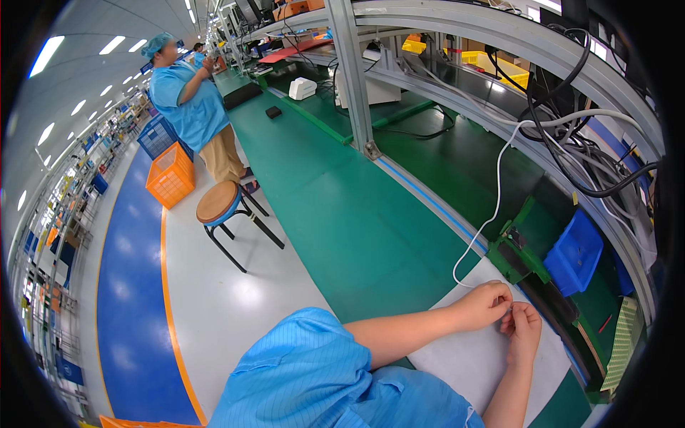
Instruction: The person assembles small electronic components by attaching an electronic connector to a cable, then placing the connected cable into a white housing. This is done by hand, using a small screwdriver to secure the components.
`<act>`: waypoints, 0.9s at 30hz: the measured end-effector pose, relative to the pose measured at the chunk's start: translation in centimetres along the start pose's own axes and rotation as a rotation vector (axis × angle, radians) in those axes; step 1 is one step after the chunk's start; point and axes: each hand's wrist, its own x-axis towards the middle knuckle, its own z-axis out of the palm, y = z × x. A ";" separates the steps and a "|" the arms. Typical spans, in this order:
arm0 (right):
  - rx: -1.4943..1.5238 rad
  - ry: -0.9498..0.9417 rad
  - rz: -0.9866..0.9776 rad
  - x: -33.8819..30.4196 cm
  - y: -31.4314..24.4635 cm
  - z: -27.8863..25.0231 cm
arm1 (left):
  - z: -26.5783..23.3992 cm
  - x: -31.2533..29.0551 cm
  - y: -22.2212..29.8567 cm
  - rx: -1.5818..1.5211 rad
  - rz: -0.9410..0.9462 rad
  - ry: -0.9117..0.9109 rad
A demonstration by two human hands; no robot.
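Observation:
My left hand [485,305] and my right hand [524,334] meet over a white sheet [457,360] on the green bench. Both are closed, with thumbs and fingertips pinched close together. Whatever sits between the fingertips is too small and too covered to name. A thin white cable [497,178] hangs from the frame above, loops down onto the sheet and runs up to my left hand, where it passes out of sight. Whether the fingers grip its end, I cannot tell.
A blue bin [575,252] and a perforated pale-yellow strip [619,342] lie right of my hands. Metal posts [351,78] and bundled cables [571,139] rise behind the bench [335,200]. A stool [219,202], orange crate [171,175] and co-worker [187,96] are at left.

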 end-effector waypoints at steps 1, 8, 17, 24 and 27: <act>-0.007 0.008 0.007 0.0 0.0 -0.1 | 0.1 0.0 0.0 0.000 0.000 0.002; -0.016 0.021 -0.085 -1.0 -0.3 -0.9 | 1.5 0.3 -1.1 -0.030 0.066 0.051; 0.296 -0.139 -0.799 -2.7 -3.6 0.4 | -0.1 0.2 -0.8 0.019 -0.038 0.001; 0.245 -0.034 -0.893 -3.3 -4.0 -0.5 | 0.5 0.4 0.1 -0.020 -0.184 -0.024; 0.228 -0.033 -0.918 -3.4 -4.1 -0.7 | 0.7 0.5 0.3 0.004 -0.183 -0.034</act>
